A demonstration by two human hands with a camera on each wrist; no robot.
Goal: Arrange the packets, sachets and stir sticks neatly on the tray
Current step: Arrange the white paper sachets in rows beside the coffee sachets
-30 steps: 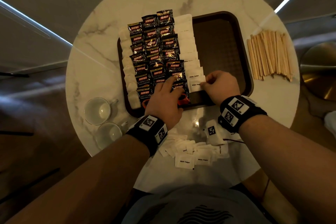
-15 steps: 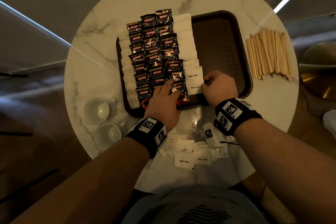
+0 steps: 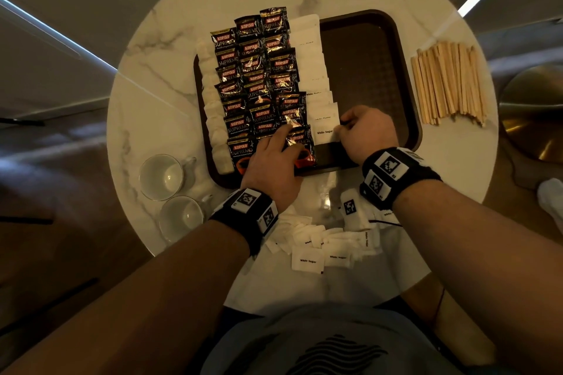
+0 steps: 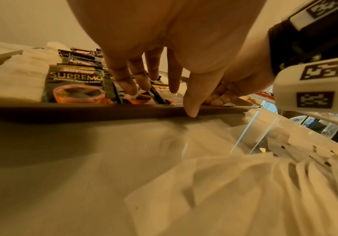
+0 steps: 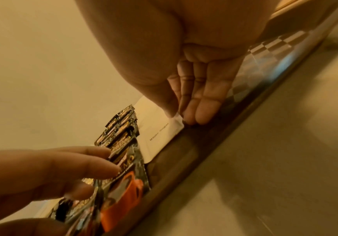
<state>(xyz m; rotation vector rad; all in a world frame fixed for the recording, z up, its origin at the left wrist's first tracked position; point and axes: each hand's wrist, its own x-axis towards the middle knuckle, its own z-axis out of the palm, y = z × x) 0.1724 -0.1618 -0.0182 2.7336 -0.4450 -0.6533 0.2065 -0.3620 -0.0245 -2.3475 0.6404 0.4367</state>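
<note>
Brown plastic tray [image 3: 380, 76] sits on a round marble table [image 3: 170, 49], its left half filled with three overlapping columns of black coffee packets [image 3: 259, 76], a column of white sugar sachets [image 3: 313, 70] to their right and another pale column along the left edge. Left hand [image 3: 274, 167] lies flat on the nearest coffee packets, fingers [image 4: 127, 79] straight and spread, thumb tip at the tray's near rim. Right hand [image 3: 365, 134] pinches the right edge of the nearest sugar sachet [image 3: 324, 134] between thumb and fingertips [image 5: 202, 110]; whether the sachet lies fully flat is hard to tell. Loose sugar sachets [image 3: 329, 250] lie heaped on the table by the wrists. Wooden stir sticks [image 3: 449, 82] lie bunched right of the tray. Two glass cups [image 3: 170, 195] stand to its left.
</note>
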